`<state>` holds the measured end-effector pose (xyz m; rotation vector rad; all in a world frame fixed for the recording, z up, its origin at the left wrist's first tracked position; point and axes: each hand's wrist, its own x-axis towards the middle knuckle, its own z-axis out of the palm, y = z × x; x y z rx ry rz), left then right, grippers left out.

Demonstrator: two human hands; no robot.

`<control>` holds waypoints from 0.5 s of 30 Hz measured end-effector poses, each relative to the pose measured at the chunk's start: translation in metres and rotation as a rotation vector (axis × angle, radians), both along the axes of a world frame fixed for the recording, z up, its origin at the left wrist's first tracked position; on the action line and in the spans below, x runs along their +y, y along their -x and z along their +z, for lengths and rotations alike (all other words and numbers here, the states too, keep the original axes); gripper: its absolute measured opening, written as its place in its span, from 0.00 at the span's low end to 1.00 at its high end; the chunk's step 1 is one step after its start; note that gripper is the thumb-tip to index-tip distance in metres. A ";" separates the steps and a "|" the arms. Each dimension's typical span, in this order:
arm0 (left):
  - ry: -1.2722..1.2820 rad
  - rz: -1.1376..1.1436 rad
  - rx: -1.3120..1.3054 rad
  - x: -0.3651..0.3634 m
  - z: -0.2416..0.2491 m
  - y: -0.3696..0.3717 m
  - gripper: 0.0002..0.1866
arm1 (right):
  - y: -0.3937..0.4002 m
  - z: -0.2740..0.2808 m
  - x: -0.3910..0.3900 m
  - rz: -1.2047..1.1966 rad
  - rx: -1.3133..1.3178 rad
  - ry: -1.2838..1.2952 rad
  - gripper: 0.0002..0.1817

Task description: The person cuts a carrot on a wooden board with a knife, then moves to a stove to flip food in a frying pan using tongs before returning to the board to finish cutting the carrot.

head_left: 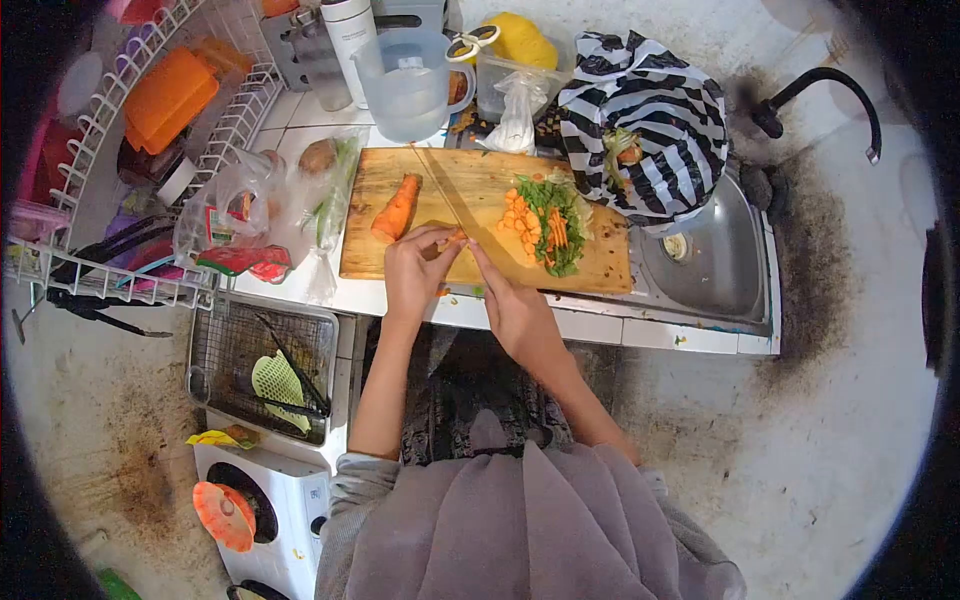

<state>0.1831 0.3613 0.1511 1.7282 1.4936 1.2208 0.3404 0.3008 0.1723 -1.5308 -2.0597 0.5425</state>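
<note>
Over the front edge of the wooden cutting board [590,270], my left hand [412,275] pinches a small orange carrot piece [457,236]. Close beside it on the right, my right hand [520,312] is closed round a knife whose long thin blade [440,183] points up and left across the board; its handle is hidden in my palm. A whole peeled carrot [397,210] lies on the board left of the blade. To the right sit sliced carrots [517,214] and chopped green leaves [557,222], touching each other.
Behind the board stand a clear measuring jug [405,90] and a tub with scissors [472,43]. A striped bag [680,130] borders the sink [715,255] at right. Plastic bags [240,205] and a white dish rack [100,130] are at left, a wire basket [235,350] below.
</note>
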 end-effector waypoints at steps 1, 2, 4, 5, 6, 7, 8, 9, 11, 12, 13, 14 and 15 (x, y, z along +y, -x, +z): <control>-0.003 -0.003 0.000 0.001 -0.002 0.000 0.10 | 0.002 -0.002 0.004 0.009 0.024 -0.024 0.32; -0.077 -0.007 0.023 0.003 -0.006 0.001 0.10 | 0.003 -0.003 0.007 0.018 0.048 -0.047 0.33; -0.154 -0.011 0.048 0.002 -0.005 0.001 0.11 | 0.006 0.003 0.011 0.000 0.015 0.011 0.34; -0.103 0.000 0.053 0.002 -0.004 0.001 0.11 | 0.007 0.005 0.010 -0.018 -0.018 0.071 0.35; -0.053 0.010 0.058 0.001 -0.003 0.000 0.11 | 0.007 0.005 0.009 -0.022 -0.017 0.068 0.35; -0.058 0.006 0.059 0.000 -0.004 0.000 0.11 | 0.007 0.005 0.008 -0.029 -0.040 0.081 0.35; -0.076 0.012 0.057 0.001 -0.007 -0.001 0.11 | 0.007 0.005 0.007 -0.036 -0.062 0.093 0.35; -0.095 0.020 0.056 0.001 -0.006 -0.001 0.10 | 0.005 0.002 0.005 -0.037 -0.059 0.085 0.35; -0.094 0.017 0.039 0.001 -0.006 -0.001 0.10 | -0.003 -0.008 -0.006 -0.022 -0.009 -0.008 0.34; -0.087 0.014 0.017 0.001 -0.005 -0.002 0.10 | -0.007 -0.008 -0.014 -0.020 -0.011 -0.011 0.34; -0.092 0.018 0.016 0.002 -0.004 -0.003 0.10 | -0.010 -0.007 -0.022 -0.022 0.009 0.022 0.34; -0.074 0.023 0.008 0.001 -0.003 -0.002 0.10 | -0.013 -0.006 -0.028 -0.026 0.031 0.060 0.34; -0.051 0.025 -0.001 0.000 -0.004 -0.003 0.10 | -0.014 -0.005 -0.031 -0.027 0.033 0.061 0.34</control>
